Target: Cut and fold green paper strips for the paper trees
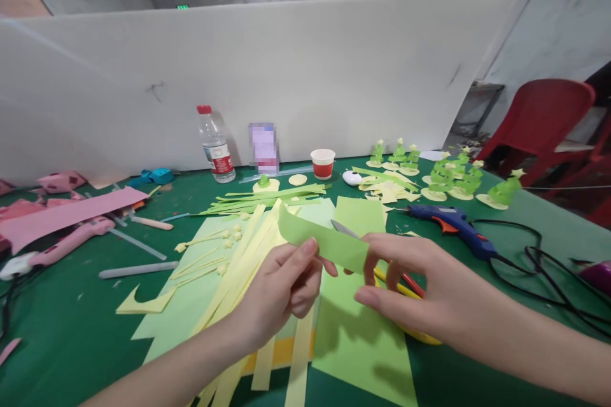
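My left hand [291,280] pinches a light green paper strip [329,238] between thumb and fingers. At the strip's right end are the curled fingers of my right hand [405,273], the index finger touching the paper and the thumb apart from it. Scissors [417,336] with yellow and red handles sit in my right hand, partly hidden by its fingers; a blade tip shows above the strip. Below lie a green paper sheet [363,337] and many pale yellow paper strips [238,273].
A blue glue gun [453,226] with a black cord lies right. Small green spiral paper trees [449,178] stand behind it. At the back are a water bottle [217,149], a phone [264,147] and a paper cup [323,164]. A pink glue gun [71,241] lies left.
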A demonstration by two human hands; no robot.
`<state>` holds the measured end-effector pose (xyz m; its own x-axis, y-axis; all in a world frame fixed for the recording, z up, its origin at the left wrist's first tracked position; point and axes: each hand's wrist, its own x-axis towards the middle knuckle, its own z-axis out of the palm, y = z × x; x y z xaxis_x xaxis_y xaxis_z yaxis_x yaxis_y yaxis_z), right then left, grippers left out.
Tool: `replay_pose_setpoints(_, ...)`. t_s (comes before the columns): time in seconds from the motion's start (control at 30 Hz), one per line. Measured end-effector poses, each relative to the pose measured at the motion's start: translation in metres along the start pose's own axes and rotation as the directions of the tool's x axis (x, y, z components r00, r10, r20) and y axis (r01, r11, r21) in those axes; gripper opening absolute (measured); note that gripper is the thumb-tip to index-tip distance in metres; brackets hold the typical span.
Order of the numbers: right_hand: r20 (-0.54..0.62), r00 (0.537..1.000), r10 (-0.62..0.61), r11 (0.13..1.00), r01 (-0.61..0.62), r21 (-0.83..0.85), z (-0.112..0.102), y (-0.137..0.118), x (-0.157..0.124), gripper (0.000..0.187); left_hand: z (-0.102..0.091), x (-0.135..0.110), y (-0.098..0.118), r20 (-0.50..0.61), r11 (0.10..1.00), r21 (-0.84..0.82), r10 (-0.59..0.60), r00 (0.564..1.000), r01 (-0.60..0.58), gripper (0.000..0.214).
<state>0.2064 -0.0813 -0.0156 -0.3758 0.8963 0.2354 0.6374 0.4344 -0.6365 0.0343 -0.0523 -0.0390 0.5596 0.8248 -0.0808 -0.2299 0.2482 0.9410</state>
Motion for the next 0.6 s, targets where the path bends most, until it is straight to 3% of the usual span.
replay_pose_setpoints(0.1,0.005,0.997,0.072,0.975,-0.072,0.211,-0.006,-0.009,0.011,0.03,0.0,-0.002,0.005,0.083,0.997,0.072,0.034,0.996,-0.04,0.037)
replay_pose_setpoints(0.2,-0.056,0.992,0.115,0.895,-0.079,0.439,-0.028,-0.013,0.022,0.021,-0.002,-0.009,0.016,0.148,0.975,0.128,0.161,0.976,-0.18,0.021)
replay_pose_setpoints(0.3,-0.162,0.98,0.112,0.736,0.027,0.676,-0.063,-0.022,0.03,0.025,-0.007,-0.017,0.03,0.067,0.913,0.212,0.343,0.937,-0.349,0.028)
replay_pose_setpoints(0.4,-0.282,0.927,0.245,0.492,0.132,0.861,-0.092,-0.031,0.04,0.042,-0.009,-0.018,0.038,0.002,0.866,0.272,0.436,0.9,-0.42,0.031)
replay_pose_setpoints(0.47,-0.15,0.963,0.223,0.342,0.066,0.937,-0.097,-0.029,0.05,0.043,-0.01,-0.013,0.035,-0.03,0.874,0.267,0.428,0.903,-0.406,0.021)
replay_pose_setpoints(0.5,-0.013,0.976,0.218,0.284,-0.05,0.958,-0.094,-0.026,0.057,0.044,-0.01,-0.01,0.032,-0.033,0.888,0.258,0.401,0.916,-0.38,0.016)
replay_pose_setpoints(0.6,0.293,0.929,0.226,0.266,-0.348,0.899,-0.069,-0.01,0.076,0.044,-0.009,0.001,0.019,0.029,0.941,0.22,0.255,0.966,-0.255,0.038)
